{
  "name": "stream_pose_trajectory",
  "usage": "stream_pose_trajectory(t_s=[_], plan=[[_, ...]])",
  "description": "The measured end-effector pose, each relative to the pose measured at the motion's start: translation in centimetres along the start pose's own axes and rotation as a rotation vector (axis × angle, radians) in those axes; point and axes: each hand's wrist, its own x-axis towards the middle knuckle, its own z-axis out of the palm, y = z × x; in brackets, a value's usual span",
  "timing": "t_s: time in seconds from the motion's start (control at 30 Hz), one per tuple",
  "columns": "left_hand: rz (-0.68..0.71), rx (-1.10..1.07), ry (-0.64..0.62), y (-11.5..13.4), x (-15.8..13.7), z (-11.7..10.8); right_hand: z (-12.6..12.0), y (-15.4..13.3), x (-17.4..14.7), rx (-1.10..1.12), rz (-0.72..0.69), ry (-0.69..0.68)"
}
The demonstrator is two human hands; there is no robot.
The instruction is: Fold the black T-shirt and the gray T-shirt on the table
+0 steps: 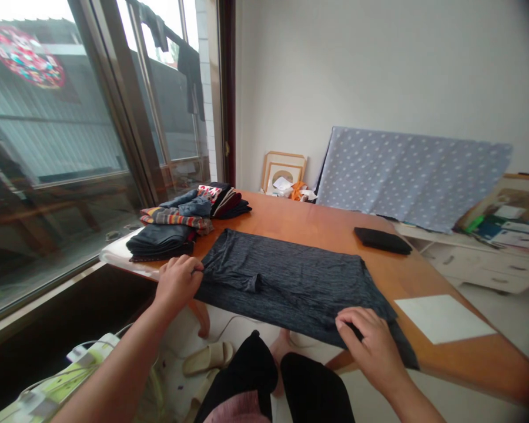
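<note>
A dark grey heathered garment (286, 267) lies spread across the near side of the wooden table, its lower part hanging over the front edge. A narrow part like a sleeve is folded over its left half, ending in a small bunched tip. At the garment's left edge, my left hand (180, 279) is closed with the cloth between thumb and fingers. Near its lower right part is my right hand (367, 338), thumb and index fingertips together at the cloth; the other fingers are curled and partly hidden.
Stacked folded clothes (189, 217) sit at the table's (286, 208) left end beside the window. A folded black cloth (382, 240) and a white sheet (443, 318) lie to the right. Below left is a power strip (66, 382) with cables; slippers (207, 358) are on the floor.
</note>
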Motion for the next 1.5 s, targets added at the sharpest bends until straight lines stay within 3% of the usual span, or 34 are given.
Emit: stream_pose_trajectory(t_s=[0.07,0.2,0.33,0.43,0.6,0.77,0.87,1.13,1.33,1.4,1.5], plan=[[0.098,-0.080,0.002,1.2,-0.4,-0.1,-0.3,0.7,-0.3,-0.004,0.047,0.074],[0.304,-0.251,-0.141,4.9,-1.0,0.5,-1.2,1.7,-0.6,-0.045,0.138,0.192],[0.340,-0.264,-0.232,7.9,-1.4,2.0,-2.0,2.8,-1.1,-0.071,0.248,0.298],[0.337,-0.256,-0.242,8.7,-1.2,2.9,-2.5,4.2,-1.9,-0.080,0.391,0.403],[0.399,-0.287,-0.257,8.0,-0.7,3.0,-2.8,6.0,-3.1,-0.057,0.466,0.402],[0.460,-0.433,-0.203,7.2,-0.8,2.8,-2.3,5.4,-2.6,-0.171,0.343,0.196],[0.433,-0.496,-0.221,7.3,-0.7,2.5,-2.2,4.8,-1.7,-0.248,0.350,0.120],[0.315,-0.660,-0.392,7.3,-0.2,0.7,-4.1,4.5,-1.4,-0.192,0.394,0.197],[0.251,-0.673,-0.562,7.0,-0.6,0.4,-4.4,4.7,-3.2,-0.102,0.400,0.033],[0.227,-0.700,-0.550,6.8,-0.4,0.7,-4.5,5.2,-3.4,-0.055,0.454,0.060],[0.190,-0.671,-0.413,5.7,0.4,1.9,-4.7,6.1,-2.9,-0.077,0.550,0.176]])
